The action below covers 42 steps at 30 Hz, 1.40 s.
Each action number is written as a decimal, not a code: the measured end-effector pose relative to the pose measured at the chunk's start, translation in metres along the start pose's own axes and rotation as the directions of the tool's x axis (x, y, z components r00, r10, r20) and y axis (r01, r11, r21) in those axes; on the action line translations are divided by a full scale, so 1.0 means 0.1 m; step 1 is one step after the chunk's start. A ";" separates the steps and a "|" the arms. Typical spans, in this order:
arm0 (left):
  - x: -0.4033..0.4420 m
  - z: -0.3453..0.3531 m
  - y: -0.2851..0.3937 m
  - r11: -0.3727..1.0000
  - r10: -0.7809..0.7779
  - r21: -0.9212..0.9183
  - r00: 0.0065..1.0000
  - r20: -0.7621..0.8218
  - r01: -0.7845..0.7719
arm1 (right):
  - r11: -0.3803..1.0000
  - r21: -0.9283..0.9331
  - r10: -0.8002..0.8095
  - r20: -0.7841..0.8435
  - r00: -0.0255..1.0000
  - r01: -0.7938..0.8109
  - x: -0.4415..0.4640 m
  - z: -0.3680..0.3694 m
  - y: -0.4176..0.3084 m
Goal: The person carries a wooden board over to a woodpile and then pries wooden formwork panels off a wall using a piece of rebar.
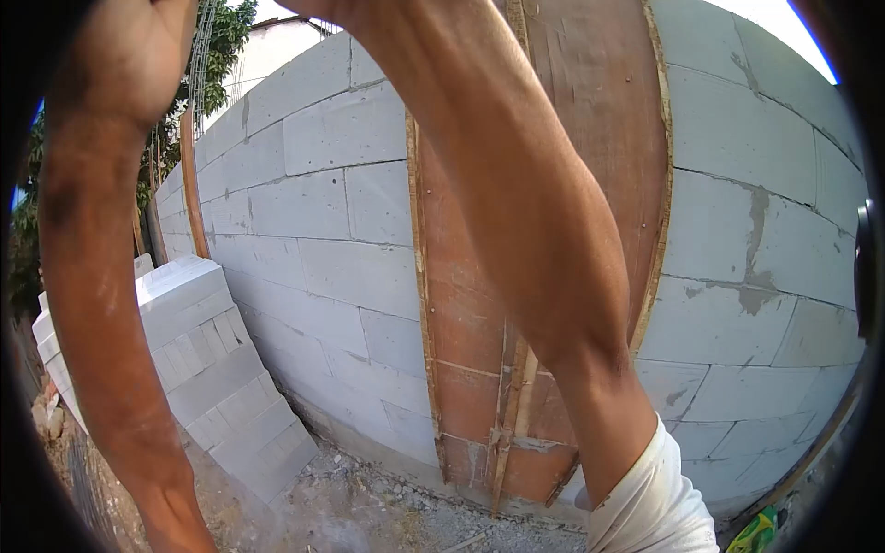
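Both my arms reach up across the view. My left hand is at the top left corner, its fingers cut off by the frame edge and dark border. Only the base of my right hand shows at the top edge, left of the middle; its fingers are out of the frame. Whatever either hand holds cannot be seen. Behind my arms stands a wall of pale grey blocks. A tall brown formwork panel, edged with wooden strips, is set into it behind my right forearm.
A stack of light blocks stands at the lower left against the wall. An upright wooden post rises behind it. Gravel and rubble cover the ground. A green and yellow bag lies at the bottom right.
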<state>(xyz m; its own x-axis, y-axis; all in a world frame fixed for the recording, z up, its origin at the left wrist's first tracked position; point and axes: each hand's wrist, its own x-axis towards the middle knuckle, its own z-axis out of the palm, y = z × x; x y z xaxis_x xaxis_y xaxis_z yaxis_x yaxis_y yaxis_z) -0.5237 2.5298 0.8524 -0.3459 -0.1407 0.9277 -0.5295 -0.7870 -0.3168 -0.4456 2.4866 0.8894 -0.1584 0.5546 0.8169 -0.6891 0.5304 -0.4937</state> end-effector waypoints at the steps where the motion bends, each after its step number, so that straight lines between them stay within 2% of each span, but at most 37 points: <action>1: -0.34 -0.01 0.11 0.999 -0.025 -0.047 0.999 0.027 0.027 | 0.998 -0.059 0.006 -0.020 1.000 -0.008 -0.17 -0.14 -0.01; 2: -0.75 -0.03 0.24 0.994 -0.059 -0.087 0.996 0.069 0.065 | 0.989 -0.148 0.020 -0.049 0.999 -0.027 -0.41 -0.32 0.02; 3: -1.22 -0.07 0.36 0.986 -0.103 -0.120 0.987 0.121 0.118 | 0.944 -0.324 0.021 -0.103 0.994 -0.053 -0.81 -0.55 0.05; 4: -1.72 -0.11 0.46 0.976 -0.200 -0.047 0.959 0.200 0.214 | 0.939 -0.331 0.031 -0.189 0.982 -0.093 -1.17 -0.74 0.12; 5: -2.18 -0.11 0.59 0.951 -0.263 -0.095 0.929 0.259 0.296 | 0.924 -0.359 0.037 -0.264 0.964 -0.133 -1.55 -0.93 0.20; 6: -2.53 -0.14 0.65 0.920 -0.232 -0.201 0.880 0.414 0.336 | 0.906 -0.379 0.018 -0.410 0.912 -0.188 -1.93 -1.01 0.29; 8: -3.15 -0.32 0.78 0.784 -0.402 -0.282 0.799 0.448 0.553 | 0.794 -0.553 -0.072 -0.497 0.865 -0.252 -2.78 -1.36 0.49; 9: -3.22 -0.33 0.77 0.784 -0.404 -0.286 0.803 0.439 0.551 | 0.742 -0.581 -0.088 -0.579 0.811 -0.335 -3.21 -1.36 0.61; 10: -3.28 -0.30 0.79 0.665 -0.636 -0.217 0.695 0.336 0.714 | 0.714 -0.563 -0.070 -0.649 0.757 -0.417 -3.65 -1.41 0.77; 11: -3.34 -0.25 0.78 0.503 -0.820 -0.176 0.531 0.213 0.847 | 0.723 -0.509 -0.048 -0.710 0.702 -0.467 -4.10 -1.41 0.96; 12: -3.39 -0.18 0.73 0.499 -0.822 -0.183 0.530 0.207 0.847 | 0.679 -0.496 -0.071 -0.778 0.625 -0.540 -4.57 -1.46 1.19; 14: -3.49 -0.01 0.59 0.364 -0.806 -0.261 0.443 0.392 0.894 | 0.760 -0.404 -0.054 -0.820 0.570 -0.510 -5.28 -1.34 1.56; 15: -3.58 0.11 0.56 0.356 -0.781 -0.334 0.474 0.407 0.873 | 0.687 -0.415 -0.061 -0.851 0.521 -0.597 -5.78 -1.37 1.77; 16: -3.63 0.21 0.63 0.339 -0.786 -0.337 0.461 0.411 0.878 | 0.609 -0.407 -0.071 -0.883 0.464 -0.681 -6.19 -1.35 1.89; 17: -3.70 0.30 0.74 0.180 -0.825 -0.408 0.363 0.434 0.895 | 0.611 -0.388 -0.070 -0.895 0.441 -0.690 -6.36 -1.22 1.91; 18: -3.78 0.39 0.87 0.016 -0.848 -0.469 0.260 0.462 0.883 | 0.459 -0.218 -0.059 -0.975 0.216 -0.861 -6.51 -1.07 1.92; 19: -4.04 0.46 1.00 -0.132 -0.870 -0.500 0.141 0.472 0.856 | 0.290 -0.006 -0.083 -0.996 -0.019 -0.957 -6.67 -0.91 1.93; 20: -4.35 0.53 1.17 -0.267 -0.876 -0.529 0.026 0.482 0.806 | 0.287 0.014 -0.075 -0.996 -0.037 -0.958 -7.01 -0.83 1.96; 22: -4.76 0.71 1.64 -0.334 -0.880 -0.525 -0.059 0.471 0.783 | 0.074 -0.136 -0.345 -0.933 0.103 -0.988 -7.67 -0.91 1.94; 24: -5.16 0.90 2.09 -0.414 -0.831 -0.534 -0.067 0.552 0.737 | 0.112 -0.021 -0.450 -0.893 -0.031 -0.994 -7.79 -0.73 1.72; 25: -5.26 1.01 2.32 -0.459 -0.800 -0.528 -0.073 0.596 0.714 | 0.110 -0.019 -0.442 -0.896 -0.032 -0.994 -7.66 -0.62 1.65; 27: -5.45 1.18 2.70 -0.512 -0.768 -0.517 -0.095 0.634 0.685 | 0.295 -0.047 -0.553 -0.823 -0.130 -0.954 -7.33 -0.45 1.41; 28: -5.56 1.26 2.87 -0.553 -0.660 -0.404 -0.088 0.746 0.729 | 0.297 -0.028 -0.542 -0.828 -0.144 -0.955 -7.40 -0.45 1.32; 29: -5.63 1.35 3.02 -0.578 -0.534 -0.284 -0.092 0.840 0.765 | 0.267 -0.082 -0.560 -0.824 -0.085 -0.960 -7.42 -0.46 1.19; 30: -5.72 1.45 3.14 -0.598 -0.532 -0.278 -0.114 0.839 0.751 | 0.279 -0.181 -0.601 -0.799 -0.025 -0.943 -7.45 -0.39 1.14; 32: -5.82 1.61 3.40 -0.398 -0.472 -0.147 -0.065 0.879 0.905 | 0.280 -0.375 -0.674 -0.732 0.097 -0.883 -7.27 -0.20 0.99; 33: -5.85 1.72 3.48 -0.366 -0.437 -0.077 -0.098 0.894 0.928 | 0.248 -0.356 -0.671 -0.734 0.106 -0.901 -7.46 -0.10 0.95; 34: -5.87 1.83 3.53 -0.397 -0.416 -0.058 -0.124 0.901 0.916 | 0.214 -0.338 -0.668 -0.735 0.115 -0.917 -7.67 -0.03 0.89; 36: -5.87 2.05 3.59 0.001 -0.291 -0.037 0.036 0.956 0.999 | 0.145 -0.306 -0.654 -0.743 0.141 -0.941 -8.17 0.03 0.73; 37: -5.78 2.15 3.54 0.102 -0.196 0.076 -0.055 0.979 0.992 | 0.110 -0.302 -0.643 -0.748 0.164 -0.947 -8.42 -0.01 0.64; 38: -5.77 2.28 3.55 0.092 -0.191 0.091 -0.072 0.979 0.992 | 0.034 -0.333 -0.666 -0.711 0.227 -0.942 -8.65 -0.04 0.55; 40: -5.81 2.46 3.64 0.228 -0.269 -0.119 0.180 0.946 0.966 | -0.122 -0.377 -0.698 -0.625 0.350 -0.918 -9.12 -0.09 0.36; 41: -5.88 2.52 3.67 0.169 -0.280 -0.062 0.108 0.954 0.984 | 0.226 -0.434 -0.671 -0.718 0.183 -0.872 -9.13 -0.01 0.19; 42: -5.98 2.59 3.72 0.158 -0.291 -0.039 0.084 0.953 0.987 | 0.547 -0.424 -0.580 -0.814 0.039 -0.722 -9.14 0.05 0.01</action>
<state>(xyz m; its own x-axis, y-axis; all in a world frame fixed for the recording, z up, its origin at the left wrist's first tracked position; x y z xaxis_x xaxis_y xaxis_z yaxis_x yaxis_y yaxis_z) -0.3134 2.1658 0.2311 0.8633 -0.3551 0.3587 -0.4549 -0.2396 0.8577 -0.3052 1.9769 0.1435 0.9688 0.2359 0.0758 0.0377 0.1618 -0.9861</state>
